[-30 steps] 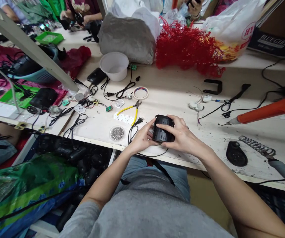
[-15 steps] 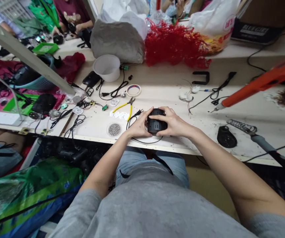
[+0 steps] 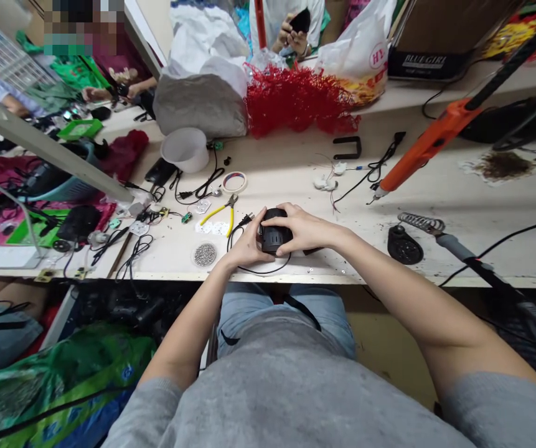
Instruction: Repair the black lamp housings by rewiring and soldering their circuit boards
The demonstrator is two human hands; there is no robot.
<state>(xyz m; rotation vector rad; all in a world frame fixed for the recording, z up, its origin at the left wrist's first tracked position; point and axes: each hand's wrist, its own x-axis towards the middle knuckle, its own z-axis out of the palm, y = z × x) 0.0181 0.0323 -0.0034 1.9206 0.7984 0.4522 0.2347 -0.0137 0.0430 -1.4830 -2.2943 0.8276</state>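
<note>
Between my two hands is a black plastic housing (image 3: 276, 235) with slots in its side, held at the front of the white workbench (image 3: 268, 168). My left hand (image 3: 248, 244) is wrapped round its left side. My right hand (image 3: 302, 229) grips it from the right, fingers over the top and thumb low. A black power cord (image 3: 264, 272) with a plug curves on the bench beside and in front of the housing. Left of my hands lie yellow-handled cutters (image 3: 221, 214) and a round dish of small screws (image 3: 204, 254).
An orange electric screwdriver (image 3: 424, 152) hangs at the right. A soldering iron (image 3: 464, 249) rests in its coil stand (image 3: 421, 223). A white tub (image 3: 185, 150), a tape roll (image 3: 235, 182) and red netting (image 3: 300, 99) lie behind. Other people work across the bench.
The view has shifted, so bench items appear further left. Both hands still hold the housing; a dark edge now shows under my right hand.
</note>
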